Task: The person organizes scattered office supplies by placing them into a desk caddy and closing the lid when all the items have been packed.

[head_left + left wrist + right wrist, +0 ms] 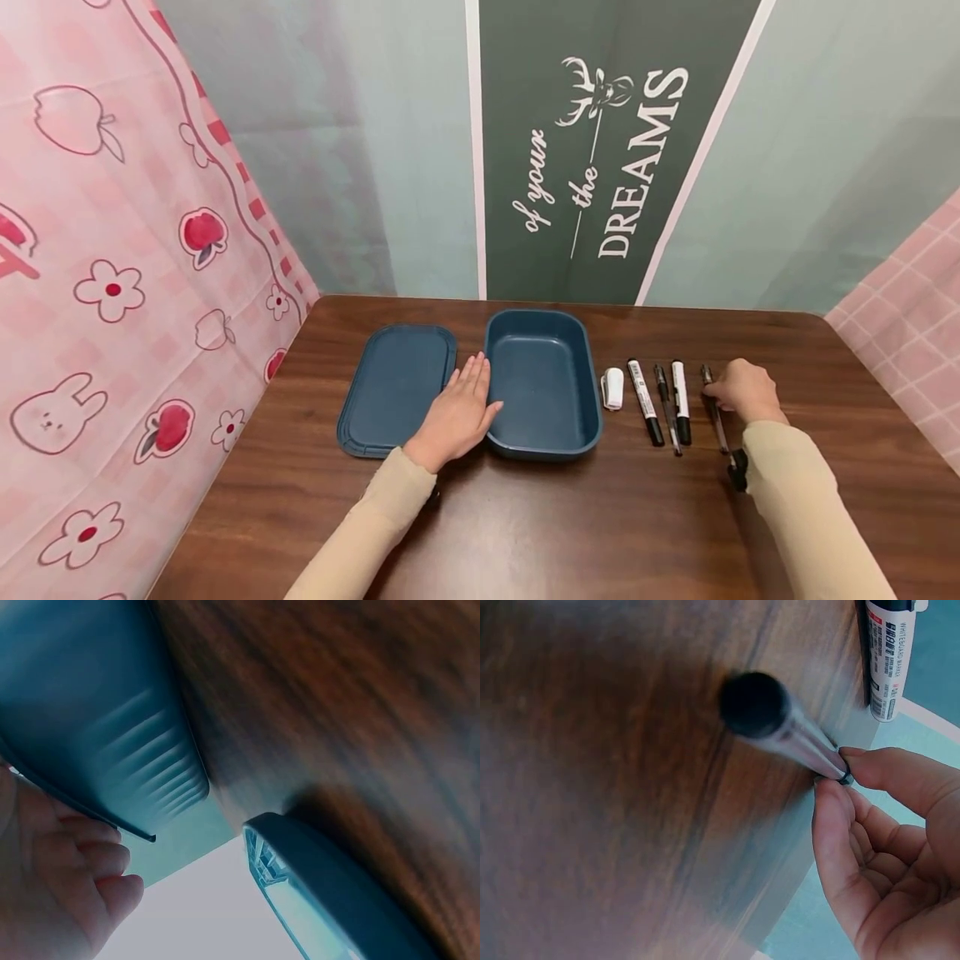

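A deep blue rectangular box (538,400) stands in the middle of the table, with nothing inside. My left hand (459,414) rests against its left rim, fingers straight and thumb over the edge. In the left wrist view, the fingers (97,859) touch the rim beside the box's ridged wall (142,742). At the right, my right hand (747,392) pinches one end of a dark, clear-barrelled pen (717,422) between thumb and finger. The right wrist view shows the pen (802,739) slanting close to the table, its black end near the camera.
Left of the box lies a blue lid (397,390). Right of the box is a small white object (612,389), then a whiteboard marker (644,400), another pen (666,408) and a second marker (680,402). Curtains hang behind the wooden table (600,525).
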Tool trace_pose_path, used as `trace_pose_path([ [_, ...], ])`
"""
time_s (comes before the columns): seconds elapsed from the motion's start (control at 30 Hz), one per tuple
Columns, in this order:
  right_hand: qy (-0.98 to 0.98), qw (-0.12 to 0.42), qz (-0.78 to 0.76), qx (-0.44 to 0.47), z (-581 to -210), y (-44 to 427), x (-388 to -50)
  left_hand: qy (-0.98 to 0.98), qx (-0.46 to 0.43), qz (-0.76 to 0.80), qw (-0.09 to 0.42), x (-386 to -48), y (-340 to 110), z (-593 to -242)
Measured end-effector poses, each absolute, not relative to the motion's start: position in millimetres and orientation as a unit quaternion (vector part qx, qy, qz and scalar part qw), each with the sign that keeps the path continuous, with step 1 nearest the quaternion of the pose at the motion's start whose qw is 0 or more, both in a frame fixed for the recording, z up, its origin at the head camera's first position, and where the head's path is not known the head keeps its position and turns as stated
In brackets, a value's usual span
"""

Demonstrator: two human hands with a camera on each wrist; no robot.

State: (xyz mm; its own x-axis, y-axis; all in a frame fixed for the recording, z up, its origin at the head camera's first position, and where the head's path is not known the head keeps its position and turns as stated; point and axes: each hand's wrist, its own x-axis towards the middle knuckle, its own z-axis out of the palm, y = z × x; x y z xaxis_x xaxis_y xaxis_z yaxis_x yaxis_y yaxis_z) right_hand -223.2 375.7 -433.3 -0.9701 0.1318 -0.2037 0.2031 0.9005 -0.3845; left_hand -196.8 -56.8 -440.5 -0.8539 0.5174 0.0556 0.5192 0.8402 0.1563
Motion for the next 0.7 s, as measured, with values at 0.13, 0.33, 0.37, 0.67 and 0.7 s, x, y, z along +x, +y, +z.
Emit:
trace_pose_path([
  [0.13,0.972,0.083,-0.202,0.083,-432.2,374.4,-224.3,-0.959,-0.270,-0.084,0.001,-198.9,-56.7,-439.5],
  [0.33,0.972,0.080,-0.199,0.093,-429.1,369.3,-224.7,-0.959,-0.272,-0.083,0.004,-200.2,-57.0,-438.6],
  [0.37,0.972,0.080,-0.199,0.094,-428.0,368.9,-224.7,-0.958,-0.273,-0.084,0.004,-200.4,-56.9,-438.3],
  [0.67,0.971,0.095,-0.202,0.088,-428.2,375.6,-227.1,-0.960,-0.267,-0.085,-0.007,-200.2,-56.1,-438.3],
  [0.7,0.970,0.097,-0.207,0.088,-429.1,376.1,-227.1,-0.960,-0.267,-0.085,-0.008,-199.8,-56.3,-438.8],
])
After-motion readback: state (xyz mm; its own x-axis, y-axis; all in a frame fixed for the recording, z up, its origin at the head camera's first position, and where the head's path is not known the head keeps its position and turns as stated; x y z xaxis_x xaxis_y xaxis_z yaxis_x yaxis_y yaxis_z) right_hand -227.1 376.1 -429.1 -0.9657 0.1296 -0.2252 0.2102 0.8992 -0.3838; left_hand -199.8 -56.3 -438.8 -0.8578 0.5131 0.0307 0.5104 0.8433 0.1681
